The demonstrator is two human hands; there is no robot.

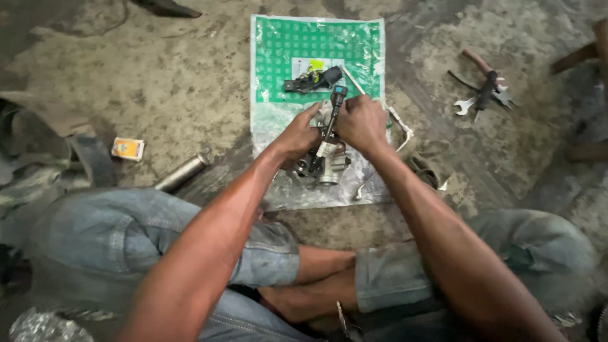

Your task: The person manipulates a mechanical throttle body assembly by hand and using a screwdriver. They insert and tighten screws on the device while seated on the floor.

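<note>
**Driving a tool into a metal part on a plastic sheet**

The grey cast-metal engine part with round ports [323, 163] lies on the lower half of the green-and-clear plastic sheet [278, 50] spread on the stained concrete floor [177, 82]. The left hand [299, 136] is curled against the part's left side, steadying it. The right hand [362, 121] is closed around the black-handled driver with a blue cap [334, 117], which stands tilted with its tip down in the part.

To do this well, I judge the driver should stay in line with the fastener while the left hand presses the part flat, since the sheet looks slippery.

On the sheet above the part sits a small black component with a yellow tag [311, 79], near the driver's cap. Left of the sheet lie a short grey metal tube [182, 172] and a small orange box [128, 149]; to the right, well apart, spanners and pliers [484, 92]. The sheet's lower edge lies close to the knees; most open floor is at its upper left.
</note>
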